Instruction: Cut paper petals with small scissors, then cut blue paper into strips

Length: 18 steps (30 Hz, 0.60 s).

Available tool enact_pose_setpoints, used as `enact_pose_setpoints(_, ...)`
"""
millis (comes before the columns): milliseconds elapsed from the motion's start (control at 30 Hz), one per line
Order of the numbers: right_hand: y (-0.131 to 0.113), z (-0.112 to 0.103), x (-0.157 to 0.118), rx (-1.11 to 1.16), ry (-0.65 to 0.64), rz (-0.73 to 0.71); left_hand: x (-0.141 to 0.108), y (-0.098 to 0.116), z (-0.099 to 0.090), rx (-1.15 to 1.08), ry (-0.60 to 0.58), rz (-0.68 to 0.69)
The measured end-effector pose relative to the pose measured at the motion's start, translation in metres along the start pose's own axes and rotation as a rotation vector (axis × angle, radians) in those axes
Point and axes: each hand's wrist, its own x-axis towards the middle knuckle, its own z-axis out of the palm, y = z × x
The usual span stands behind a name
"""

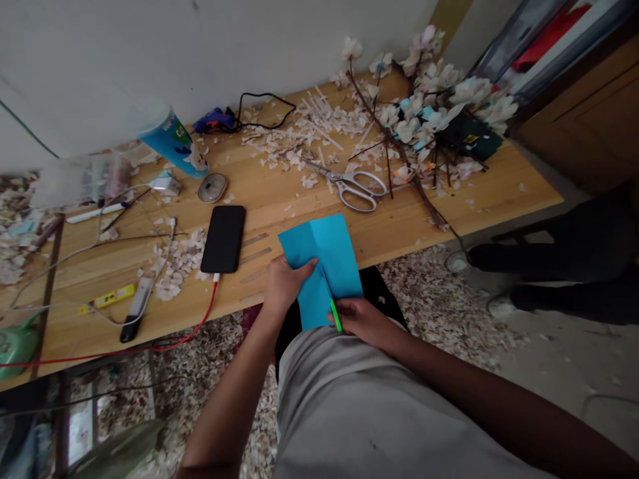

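A sheet of bright blue paper [332,239] with a crease down its middle is held up at the table's front edge, above my lap. My left hand [283,283] grips its left side, thumb lying on top and fingers underneath. In my right hand [362,319] is a pair of green-handled scissors [336,315], closed in my fingers near my shirt. Their thin blades lie along the middle of the paper, pointing away from me. The right part of the sheet stands apart from the left below the blades. My right fingers are partly hidden.
On the wooden table [279,199] lie larger silver scissors [357,186], a black phone [223,239] on a red cable, a blue cup [174,143], a glue gun [215,120], a box cutter [137,309] and branches with white flowers [414,120]. Scraps litter table and floor. A person's legs [559,266] are at right.
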Motion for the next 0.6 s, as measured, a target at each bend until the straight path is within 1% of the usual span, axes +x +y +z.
enact_pose_setpoints(100,0.001,-0.001,0.001,-0.027,0.002,-0.003,-0.003,0.005,0.002,0.007,-0.005,0.036)
enact_pose_setpoints(200,0.003,-0.001,0.003,-0.056,0.035,-0.014,-0.008,0.010,0.004,-0.007,-0.011,0.066)
enact_pose_setpoints(333,0.007,-0.001,0.004,-0.096,0.071,-0.097,-0.012,0.012,0.006,0.057,0.051,0.080)
enact_pose_setpoints(400,0.008,-0.001,0.004,-0.122,0.083,-0.116,-0.012,0.011,0.006,0.083,0.066,0.080)
enact_pose_setpoints(600,0.008,-0.002,0.005,-0.160,0.066,-0.095,-0.009,0.009,0.005,0.122,0.047,0.105)
